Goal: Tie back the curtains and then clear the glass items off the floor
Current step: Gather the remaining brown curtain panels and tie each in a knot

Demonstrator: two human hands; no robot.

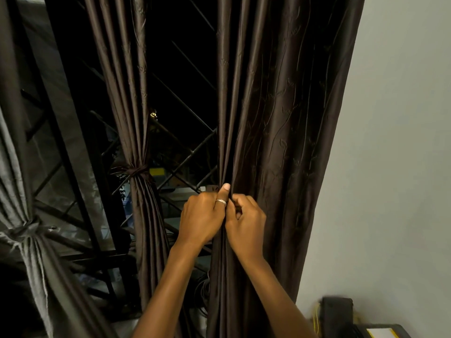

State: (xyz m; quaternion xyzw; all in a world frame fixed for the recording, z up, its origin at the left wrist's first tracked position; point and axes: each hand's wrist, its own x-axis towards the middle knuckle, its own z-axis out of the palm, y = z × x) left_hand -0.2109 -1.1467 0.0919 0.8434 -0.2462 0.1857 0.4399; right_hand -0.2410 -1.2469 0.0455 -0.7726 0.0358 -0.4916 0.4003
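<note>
1. My left hand (pixel 202 215) is closed round the gathered folds of the right-hand curtain (pixel 280 118). One digit sticks straight up against the cloth, and it wears a silver ring (pixel 220 202).
2. My right hand (pixel 246 223) touches the left one. Its fingers are curled in, pinching the same bunch of folds from the other side.
3. There may be a tie strip between my fingers, but the dark folds hide that spot and I cannot tell.
4. Both forearms come up from the lower edge of the view and meet at the curtain's inner edge.
5. This dark brown curtain hangs loose, with a faint leafy pattern. It is narrow where I hold it and spreads wide above, and its outer edge lies against the pale wall (pixel 395 142).
6. To its left, apart from it, the middle curtain (pixel 129 81) is cinched at the waist by a dark band (pixel 136 170).
7. At the far left a greyer curtain (pixel 12 154) is also bound, by a knot (pixel 26 228).
8. Between the curtains shows a window grille (pixel 188 152) of crossing diagonal bars, with darkness behind it.
9. Low at the right, beside the wall, stand a black box (pixel 338 311) and a thin yellow cable (pixel 316 320).
</note>
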